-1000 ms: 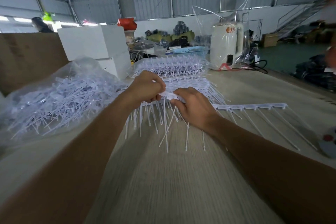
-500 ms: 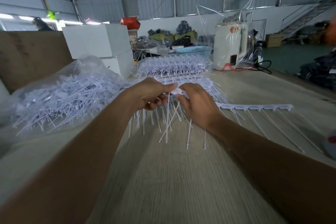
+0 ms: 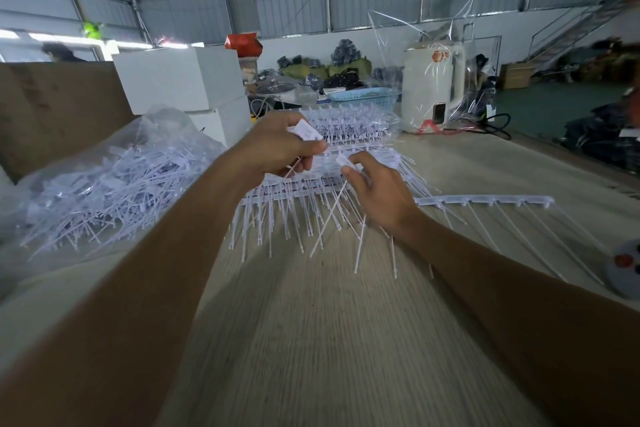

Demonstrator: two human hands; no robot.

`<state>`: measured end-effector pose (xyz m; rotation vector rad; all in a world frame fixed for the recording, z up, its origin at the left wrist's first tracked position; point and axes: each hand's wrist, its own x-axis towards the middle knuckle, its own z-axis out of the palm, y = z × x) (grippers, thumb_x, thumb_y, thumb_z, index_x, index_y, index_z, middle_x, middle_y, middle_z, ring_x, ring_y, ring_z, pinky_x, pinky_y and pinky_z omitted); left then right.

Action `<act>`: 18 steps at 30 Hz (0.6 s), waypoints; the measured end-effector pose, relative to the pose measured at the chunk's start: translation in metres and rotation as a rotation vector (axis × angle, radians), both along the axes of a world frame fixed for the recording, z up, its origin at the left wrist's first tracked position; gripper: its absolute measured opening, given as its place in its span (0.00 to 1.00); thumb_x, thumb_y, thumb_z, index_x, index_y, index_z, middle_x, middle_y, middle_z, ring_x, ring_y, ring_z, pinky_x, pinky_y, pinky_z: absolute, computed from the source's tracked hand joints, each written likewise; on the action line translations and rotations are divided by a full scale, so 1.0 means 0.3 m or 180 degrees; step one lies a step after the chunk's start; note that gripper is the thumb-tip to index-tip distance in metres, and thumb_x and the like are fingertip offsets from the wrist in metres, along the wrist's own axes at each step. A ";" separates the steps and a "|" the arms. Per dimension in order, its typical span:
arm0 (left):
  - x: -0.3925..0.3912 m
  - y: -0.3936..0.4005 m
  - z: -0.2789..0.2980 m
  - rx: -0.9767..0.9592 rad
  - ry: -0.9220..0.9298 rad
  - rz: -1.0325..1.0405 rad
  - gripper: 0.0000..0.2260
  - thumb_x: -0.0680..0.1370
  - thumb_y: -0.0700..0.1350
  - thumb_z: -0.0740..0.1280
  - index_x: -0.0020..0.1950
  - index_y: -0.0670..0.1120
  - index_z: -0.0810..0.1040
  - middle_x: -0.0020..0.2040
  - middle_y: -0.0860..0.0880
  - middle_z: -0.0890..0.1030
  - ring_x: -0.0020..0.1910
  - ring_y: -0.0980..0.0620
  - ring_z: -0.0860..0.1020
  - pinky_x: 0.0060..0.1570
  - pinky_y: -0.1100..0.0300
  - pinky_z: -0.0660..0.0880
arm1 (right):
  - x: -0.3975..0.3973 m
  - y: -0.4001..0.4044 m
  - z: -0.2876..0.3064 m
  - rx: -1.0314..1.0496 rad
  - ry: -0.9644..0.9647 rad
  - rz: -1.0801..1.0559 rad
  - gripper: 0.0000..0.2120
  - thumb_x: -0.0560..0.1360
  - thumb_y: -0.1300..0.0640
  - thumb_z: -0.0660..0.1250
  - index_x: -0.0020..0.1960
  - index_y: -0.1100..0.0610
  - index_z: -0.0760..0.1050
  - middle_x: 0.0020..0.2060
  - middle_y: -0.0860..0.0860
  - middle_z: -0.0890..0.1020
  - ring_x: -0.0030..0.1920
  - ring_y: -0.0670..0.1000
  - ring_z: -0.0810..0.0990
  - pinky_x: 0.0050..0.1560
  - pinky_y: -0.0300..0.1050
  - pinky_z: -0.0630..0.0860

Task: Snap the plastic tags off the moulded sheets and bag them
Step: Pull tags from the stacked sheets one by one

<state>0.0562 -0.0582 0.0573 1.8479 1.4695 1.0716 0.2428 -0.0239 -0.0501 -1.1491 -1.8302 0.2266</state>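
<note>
- Now both hands are lifted off the pale wooden table [image 3: 311, 340]; half a second ago they were pressed together low on the white moulded plastic sheet [image 3: 277, 199], so a tag looks freshly snapped free
- left hand [image 3: 277, 152] is curled shut round a small bundle of loose white plastic tags [image 3: 306, 131], flat heads poking out above the thumb
- right hand [image 3: 379, 196] pinches one white tag [image 3: 343, 160] by its head between thumb and forefinger, thin tail hanging down toward the sheet
- the two hands are now just apart, where before they touched
- sheet lies flat on the table under the hands, many tags not yet snapped off; a nearly stripped white runner strip [image 3: 485, 199] lies to its right
- more unworked sheets are stacked behind in clear wrap [image 3: 349, 121]
- clear plastic bag of loose tags [image 3: 104, 180] sits at left, near the left forearm
- likely next: pass the single tag into the left bundle, then drop the bundle in the bag once full
</note>
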 end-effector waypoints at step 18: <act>0.135 0.045 -0.199 -0.0091 -0.0594 -0.0418 0.14 0.85 0.51 0.61 0.42 0.47 0.74 0.33 0.49 0.73 0.28 0.53 0.68 0.26 0.64 0.63 | -0.025 -0.019 0.000 0.0391 0.0468 0.0377 0.09 0.83 0.56 0.58 0.60 0.52 0.74 0.51 0.48 0.79 0.52 0.45 0.76 0.52 0.42 0.72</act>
